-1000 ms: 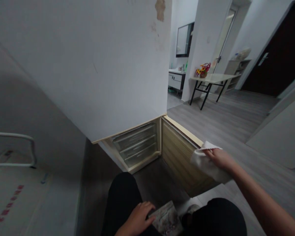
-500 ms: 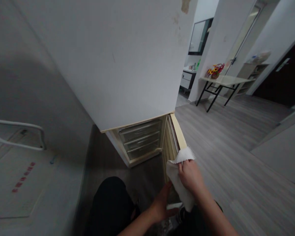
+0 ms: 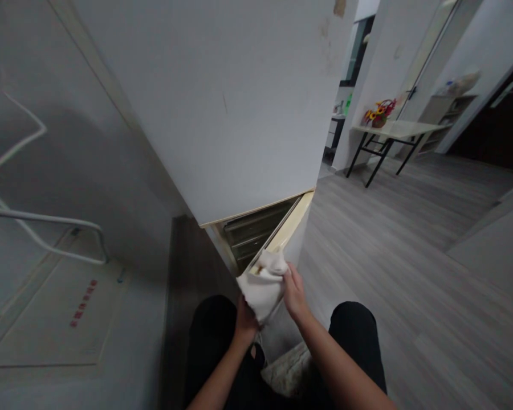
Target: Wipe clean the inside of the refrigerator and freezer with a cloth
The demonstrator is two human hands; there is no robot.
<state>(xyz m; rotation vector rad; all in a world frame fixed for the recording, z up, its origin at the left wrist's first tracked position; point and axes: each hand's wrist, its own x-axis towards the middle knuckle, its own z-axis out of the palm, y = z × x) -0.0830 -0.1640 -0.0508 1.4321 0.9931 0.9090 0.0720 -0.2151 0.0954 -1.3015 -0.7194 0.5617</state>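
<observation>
A white cloth [image 3: 263, 290] is bunched over the free edge of the cream-trimmed lower door [image 3: 291, 225] of a white fridge [image 3: 239, 125]. My right hand [image 3: 296, 290] grips the cloth from the right, its fingers closed on the bunched fabric at the door's outer side. Below the cloth's left corner, my left hand [image 3: 245, 322] is up against the cloth and door edge. Its fingers are mostly hidden there, so I cannot tell whether they hold cloth or door. The door stands partly open, with dim clear-fronted drawers [image 3: 250, 233] behind it.
On the left, a white pipe [image 3: 60, 217] and a pale panel with red writing [image 3: 55, 319] are close to the fridge. My knees [image 3: 353, 324] are at either side of the door. Farther right, a folding table [image 3: 404, 130] carries a flower basket [image 3: 379, 114].
The fridge door has swung leftward, narrowing its opening. My right hand and the cloth have moved left with it, and my left hand has moved left and up to the door's inner side.
</observation>
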